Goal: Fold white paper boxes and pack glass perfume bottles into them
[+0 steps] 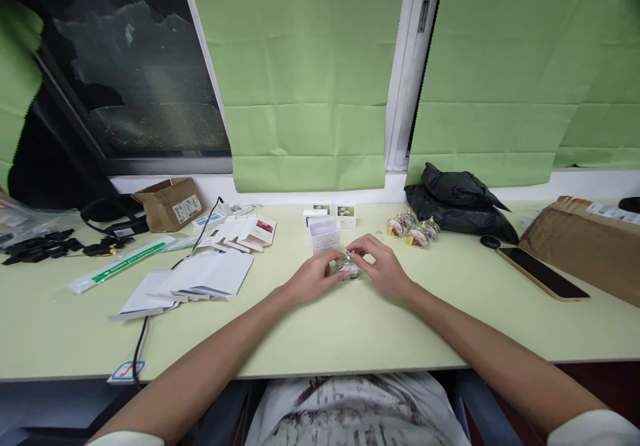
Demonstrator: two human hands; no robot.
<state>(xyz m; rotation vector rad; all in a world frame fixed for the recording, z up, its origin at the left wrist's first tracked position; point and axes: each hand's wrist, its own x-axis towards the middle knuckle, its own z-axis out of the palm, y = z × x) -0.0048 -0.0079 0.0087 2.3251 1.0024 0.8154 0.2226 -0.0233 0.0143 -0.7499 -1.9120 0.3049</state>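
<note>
Both hands meet over a small clear glass bottle (349, 267) on the pale green table (320, 326). My left hand (314, 278) curls round its left side. My right hand (381, 264) pinches at the bottle's top with thumb and fingers. Just behind the bottle stands an open white box (324, 234). Further back are two small white boxes with green labels (345, 211).
Several small glass bottles (413, 230) lie right of the boxes, beside a black bag (457, 201). A phone (543, 273) and brown parcel (585, 243) lie at right. Flat white cartons (200, 276), cards (239, 231), a black cable (145, 329) and a torn cardboard box (170, 203) lie left.
</note>
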